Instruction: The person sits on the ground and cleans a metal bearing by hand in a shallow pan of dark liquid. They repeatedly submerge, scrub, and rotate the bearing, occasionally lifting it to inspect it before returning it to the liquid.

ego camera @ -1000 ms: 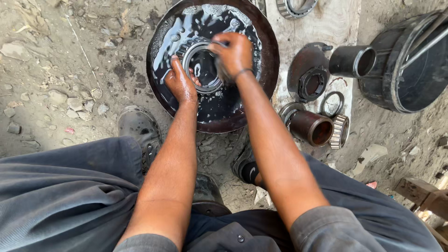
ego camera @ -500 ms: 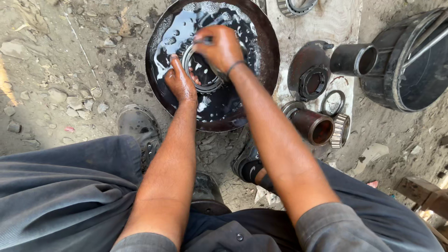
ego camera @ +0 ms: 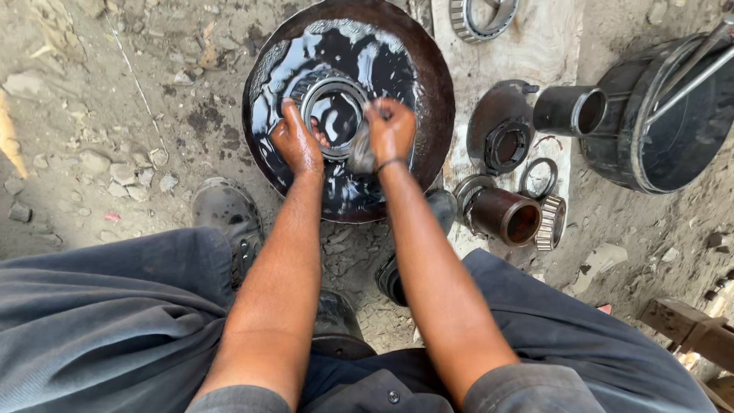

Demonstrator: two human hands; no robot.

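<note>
A round metal pan (ego camera: 428,84) of dark oily liquid is set on the dirt at 12 o'clock from the knees. A bearing ring (ego camera: 334,107) is seen lying in the middle of the pan. Its 8 o'clock edge is gripped by the left hand (ego camera: 297,144), fingers curled over the rim. A small grey rag or brush (ego camera: 362,153) is clutched in the closed right hand (ego camera: 391,130) at the ring's 4 o'clock edge. At 3 o'clock, 2 metal sleeves (ego camera: 505,214) and another toothed bearing (ego camera: 550,223) are laid on a board (ego camera: 535,46)
</note>
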